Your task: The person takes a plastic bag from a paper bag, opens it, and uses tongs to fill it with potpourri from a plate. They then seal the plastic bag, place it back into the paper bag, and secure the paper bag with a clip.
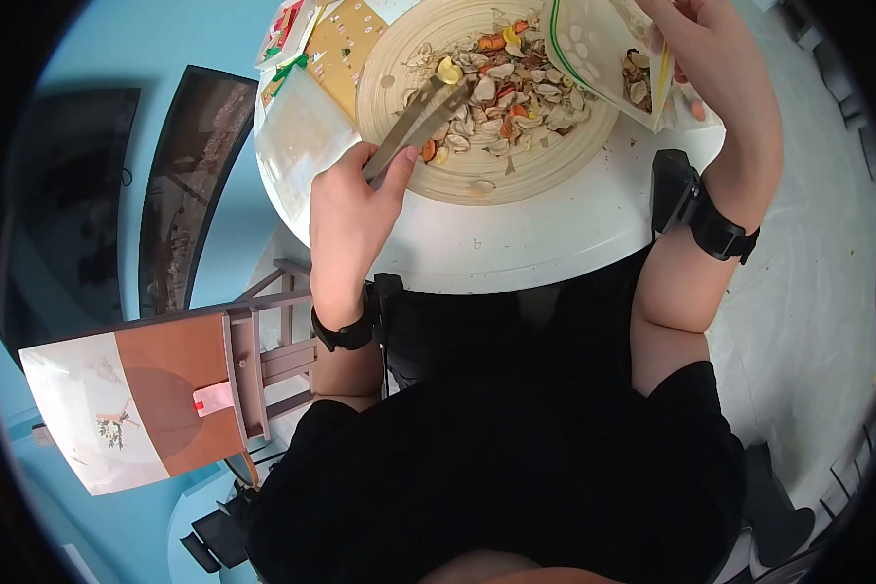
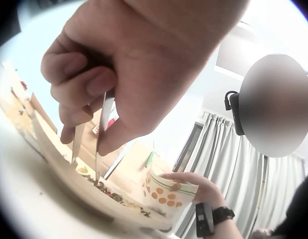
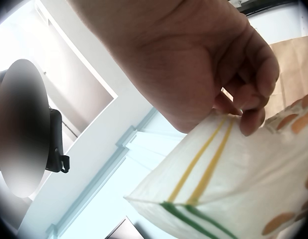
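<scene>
My left hand [image 1: 352, 209] holds metal tweezers [image 1: 414, 131] between thumb and fingers, their two arms spread apart. The tips reach down to a pile of dried petals and plant pieces [image 1: 501, 92] on a round woven tray [image 1: 526, 190]. A curled yellow piece [image 1: 449, 71] lies at the tips; in the left wrist view this yellow piece [image 2: 83, 170] shows between them. With thumb and fingertips, my right hand [image 3: 194, 64] pinches the top edge of a zip bag [image 3: 208, 164] with orange dots. Dried pieces [image 1: 638, 83] lie inside the bag, which is held tilted beside the pile.
Left of the tray lies a translucent bag [image 1: 307, 131] on the white table [image 1: 477, 243]. A gold sheet [image 1: 346, 49] and a red-and-white box [image 1: 287, 34] are behind it. A folding chair [image 1: 253, 380] stands at the left, below the table edge.
</scene>
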